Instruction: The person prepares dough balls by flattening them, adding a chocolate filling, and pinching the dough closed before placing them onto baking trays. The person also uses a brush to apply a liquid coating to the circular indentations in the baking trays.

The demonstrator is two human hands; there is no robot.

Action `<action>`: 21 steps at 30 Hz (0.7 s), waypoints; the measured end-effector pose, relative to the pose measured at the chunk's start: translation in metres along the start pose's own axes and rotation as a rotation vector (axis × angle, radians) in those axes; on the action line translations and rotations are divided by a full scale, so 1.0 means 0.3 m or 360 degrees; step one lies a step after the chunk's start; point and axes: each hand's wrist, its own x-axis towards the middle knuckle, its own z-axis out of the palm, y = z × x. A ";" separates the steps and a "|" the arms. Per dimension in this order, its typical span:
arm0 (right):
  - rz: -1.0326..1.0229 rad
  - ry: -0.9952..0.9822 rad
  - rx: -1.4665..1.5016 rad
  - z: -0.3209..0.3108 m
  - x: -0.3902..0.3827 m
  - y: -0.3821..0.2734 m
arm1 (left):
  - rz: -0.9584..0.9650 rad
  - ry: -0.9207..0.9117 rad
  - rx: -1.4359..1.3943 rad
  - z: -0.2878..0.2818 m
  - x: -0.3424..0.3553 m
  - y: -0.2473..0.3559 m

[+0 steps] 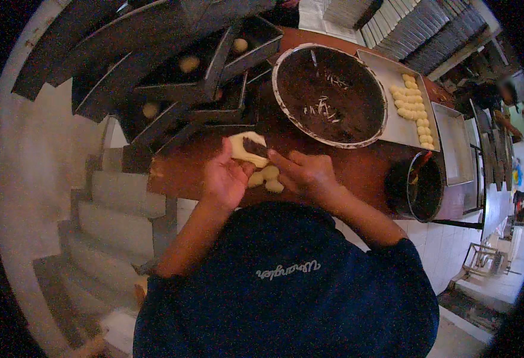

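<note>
I hold a flattened piece of pale dough (247, 149) just above the middle of the frame, cupped in my left hand (225, 177), whose fingers curl under and around its edge so it lies open like a small dish. A dark dab of filling (254, 146) sits on its upper right part, and my right hand (306, 173) reaches in from the right, fingertips pressed together against the dough beside that filling; whether they pinch any filling themselves I cannot tell. Just below the dough, between my two hands, a few small dough balls (266, 178) lie on the brown tabletop (357, 167), close enough to pick up one after another. The big round bowl of dark filling (330, 95) stands right above my hands, within easy reach, I judge. To its right a shallow metal tray (393, 89) carries rows of pale dough pieces (414, 110), and a dark pot (420, 186) stands at the right edge of the table. In the upper left, dark rectangular baking tins (184, 77) are stacked askew, some with a single dough ball (189, 63) inside.
</note>
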 end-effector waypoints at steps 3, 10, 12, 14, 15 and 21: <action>0.0124 -0.0910 -0.0236 -0.005 -0.076 0.174 | 0.0204 0.0063 0.0024 -0.111 0.031 -0.002; 0.0683 -0.0375 -0.0586 -0.073 0.060 0.620 | 0.0105 -0.0455 -0.0224 -0.189 0.060 0.001; 0.0806 -0.0754 -0.0565 0.045 0.122 0.681 | 0.0014 -0.0312 -0.0323 -0.048 -0.006 0.002; 0.0378 0.0081 -0.0378 -0.011 0.102 0.559 | 0.0011 -0.0277 -0.0338 -0.060 -0.014 -0.008; 0.0151 0.0484 -0.0253 -0.069 0.100 0.463 | 0.0028 -0.0251 -0.0360 -0.072 -0.020 -0.017; -0.0703 0.0403 0.0648 -0.012 0.126 0.103 | -0.0047 0.0269 0.0179 -0.001 -0.014 -0.063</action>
